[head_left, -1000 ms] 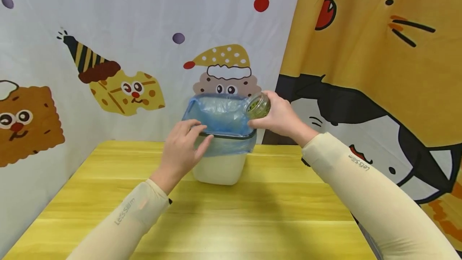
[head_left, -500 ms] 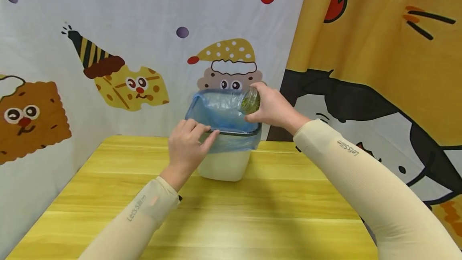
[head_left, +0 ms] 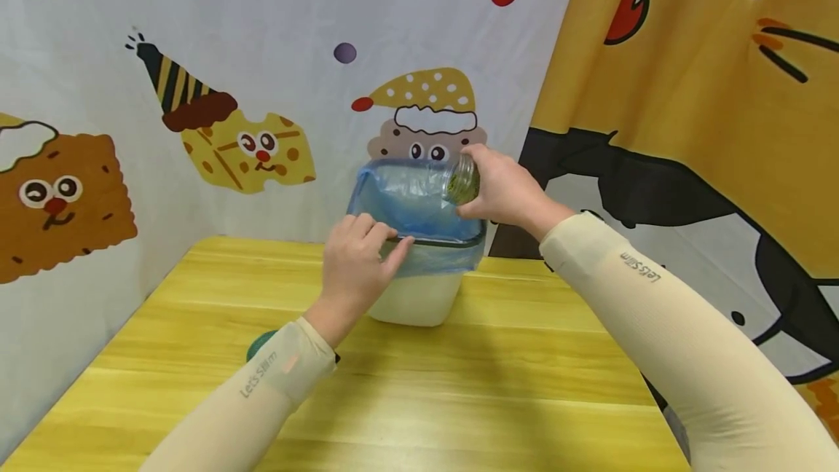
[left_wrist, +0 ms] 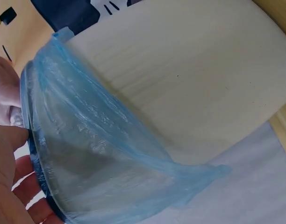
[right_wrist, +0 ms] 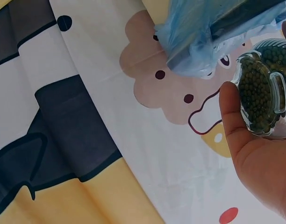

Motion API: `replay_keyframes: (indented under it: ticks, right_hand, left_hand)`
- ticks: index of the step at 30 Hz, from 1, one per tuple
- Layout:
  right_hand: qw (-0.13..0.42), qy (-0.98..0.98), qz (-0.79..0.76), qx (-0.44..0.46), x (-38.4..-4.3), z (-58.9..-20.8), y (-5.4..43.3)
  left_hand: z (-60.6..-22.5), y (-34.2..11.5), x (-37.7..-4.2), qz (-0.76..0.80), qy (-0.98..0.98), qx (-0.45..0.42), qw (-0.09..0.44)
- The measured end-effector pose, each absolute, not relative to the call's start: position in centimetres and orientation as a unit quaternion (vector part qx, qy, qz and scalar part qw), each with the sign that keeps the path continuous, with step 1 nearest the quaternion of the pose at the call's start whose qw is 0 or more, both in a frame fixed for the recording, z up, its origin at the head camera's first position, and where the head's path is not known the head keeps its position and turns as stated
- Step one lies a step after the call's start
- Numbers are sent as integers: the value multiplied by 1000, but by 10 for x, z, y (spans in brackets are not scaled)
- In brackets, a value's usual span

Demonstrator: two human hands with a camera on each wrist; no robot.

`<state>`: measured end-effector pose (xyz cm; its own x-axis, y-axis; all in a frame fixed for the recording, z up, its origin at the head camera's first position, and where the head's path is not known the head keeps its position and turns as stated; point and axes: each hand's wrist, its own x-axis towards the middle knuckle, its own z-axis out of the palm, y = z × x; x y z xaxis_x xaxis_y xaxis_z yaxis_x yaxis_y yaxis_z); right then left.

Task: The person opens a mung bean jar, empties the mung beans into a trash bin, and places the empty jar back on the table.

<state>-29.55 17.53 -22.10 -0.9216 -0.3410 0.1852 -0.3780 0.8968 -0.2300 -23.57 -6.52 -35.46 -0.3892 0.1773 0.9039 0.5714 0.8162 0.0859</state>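
Head view, logged from my remote seat.

Item: bin, pale, upright on the tabletop. Fitted with a blue bag, folded outward over the rim.

Item: jar, clear, tipped over at the right side of the bag's opening, mouth turned left toward it. Contents: beans, green, small, round; my right wrist feed shows plenty of them lying inside the glass.

Item: right hand, fingers and thumb clamped on the jar from opposite sides.

Item: left hand, fingers bent over the near left part of the rim, thumb close by. I read this as a grip on bin and bag together, to steady them.

Item: green object, round-edged, on the tabletop, mostly hidden behind the left sleeve. Whether it is a lid, I cannot say.

Progress. Done, as I judge it: bag spread over the rim, jar uncovered and tilted at the opening. Left: the beans in the jar; I see none falling. Whether any lie in the bag I cannot tell, its bottom being out of sight. My estimate: an early stage, given how much the glass holds.
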Motion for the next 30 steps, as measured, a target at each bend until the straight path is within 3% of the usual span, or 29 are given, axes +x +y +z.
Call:
replay_keyframes:
  ticks: [6,9,14,22,30]
  right_hand:
    - [68,-972,123,188,-296,-224,174]
    - [65,-973,114,190,-296,-224,174]
    - [72,-974,106,188,-296,-223,176]
    - [76,-974,61,202,-291,-221,178]
    - [90,-975,15,205,-290,-218,179]
  left_hand:
    - [-358,-62,-235,-245,-817,-288,435]
    - [-360,-62,-235,-252,-814,-299,430]
    - [-361,-58,-228,-248,-797,-322,446]
    - [-367,-61,-209,-138,-779,-296,536]
    - [-374,-64,-203,-106,-792,-294,525]
